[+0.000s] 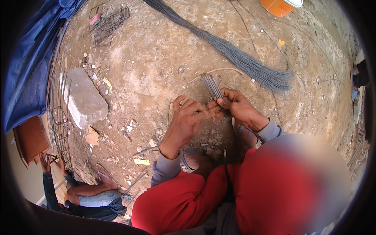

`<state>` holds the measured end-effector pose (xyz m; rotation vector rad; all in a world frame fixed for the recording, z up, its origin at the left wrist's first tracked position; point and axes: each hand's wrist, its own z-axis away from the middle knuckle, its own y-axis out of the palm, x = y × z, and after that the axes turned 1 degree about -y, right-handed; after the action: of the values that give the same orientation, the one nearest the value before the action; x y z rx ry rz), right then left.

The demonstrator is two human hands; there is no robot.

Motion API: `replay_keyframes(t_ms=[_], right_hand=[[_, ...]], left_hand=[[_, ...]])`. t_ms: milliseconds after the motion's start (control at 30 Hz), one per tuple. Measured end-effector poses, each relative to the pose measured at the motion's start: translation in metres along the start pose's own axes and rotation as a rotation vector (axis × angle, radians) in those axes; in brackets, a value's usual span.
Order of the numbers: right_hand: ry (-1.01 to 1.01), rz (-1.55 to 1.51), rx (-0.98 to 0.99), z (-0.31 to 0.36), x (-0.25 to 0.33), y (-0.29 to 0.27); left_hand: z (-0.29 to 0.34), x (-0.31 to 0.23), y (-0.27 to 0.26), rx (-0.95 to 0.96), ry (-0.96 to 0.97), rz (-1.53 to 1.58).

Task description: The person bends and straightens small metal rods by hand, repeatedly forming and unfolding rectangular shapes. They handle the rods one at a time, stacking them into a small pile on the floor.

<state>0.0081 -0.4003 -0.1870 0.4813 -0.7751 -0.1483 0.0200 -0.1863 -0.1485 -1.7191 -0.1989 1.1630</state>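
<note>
My right hand (243, 109) is closed around a short bundle of grey metal rods (211, 85), thumb on top, the rods' far ends pointing up and slightly left. Close on its left, my left hand (187, 120) has its fingers curled, with the fingertips meeting those of the right hand at the bundle's lower part. What the left fingers pinch there, if anything, is hidden. A thin curved wire (169, 113) shows beside the left hand. Beyond the rods, a long sheaf of thin grey wire (235, 55) lies across the dirt.
A concrete block (84, 98) and a long rebar cage (58, 117) lie at left beside a blue tarp (29, 58). Bent metal frames (107, 25) lie far left. An orange bucket (276, 7) stands far right. Another person (94, 194) sits at lower left, hands raised.
</note>
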Motion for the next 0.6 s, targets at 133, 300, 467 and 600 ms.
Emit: replay_keyframes(t_ms=[133,300,467,600], right_hand=[[-0.044,0.116,-0.047,0.002,0.005,-0.002],[-0.226,0.514,-0.003,0.004,-0.007,-0.003],[-0.291,0.800,-0.055,0.001,-0.022,0.010],[-0.075,0.337,-0.049,0.000,-0.028,0.018]], left_hand=[[0.008,0.020,0.010,0.111,-0.288,0.340],[0.011,0.044,0.036,0.211,-0.654,0.694],[0.016,0.050,0.052,0.057,-0.740,0.773],[0.007,0.036,0.040,0.001,-0.762,0.716]])
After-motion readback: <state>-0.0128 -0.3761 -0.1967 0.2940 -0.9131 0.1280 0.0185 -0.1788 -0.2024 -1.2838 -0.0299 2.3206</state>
